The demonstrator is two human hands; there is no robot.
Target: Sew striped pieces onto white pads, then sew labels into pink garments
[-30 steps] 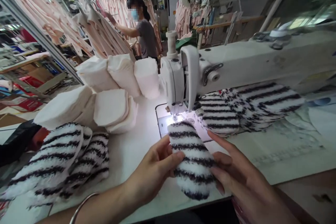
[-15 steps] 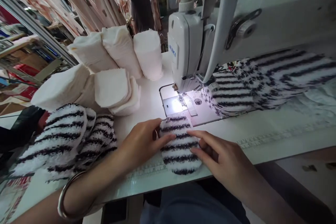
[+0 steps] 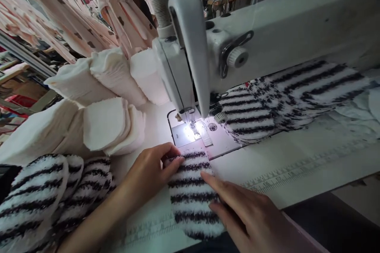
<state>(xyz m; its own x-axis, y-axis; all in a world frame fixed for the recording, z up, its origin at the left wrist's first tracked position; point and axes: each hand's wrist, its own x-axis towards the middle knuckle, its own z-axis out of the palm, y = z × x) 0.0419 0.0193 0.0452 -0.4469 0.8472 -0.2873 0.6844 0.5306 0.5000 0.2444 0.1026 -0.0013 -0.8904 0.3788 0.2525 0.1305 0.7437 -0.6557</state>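
I see the left hand [image 3: 148, 174] pinching the striped piece [image 3: 192, 193] at its far left corner. Right hand [image 3: 249, 211]: index finger and thumb on the piece's right side; I can't tell if it grips. Piece lies on the counter [image 3: 237, 168], near the presser foot [image 3: 194, 128]; a second ago its far end reached the foot.

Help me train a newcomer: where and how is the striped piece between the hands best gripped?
Probably pinched by its two long edges, one hand from each side. The striped piece is long, flattish and points end-on toward the sewing machine, leaving both sides reachable. The left hand pinches near its far left corner; the right hand touches its right side.
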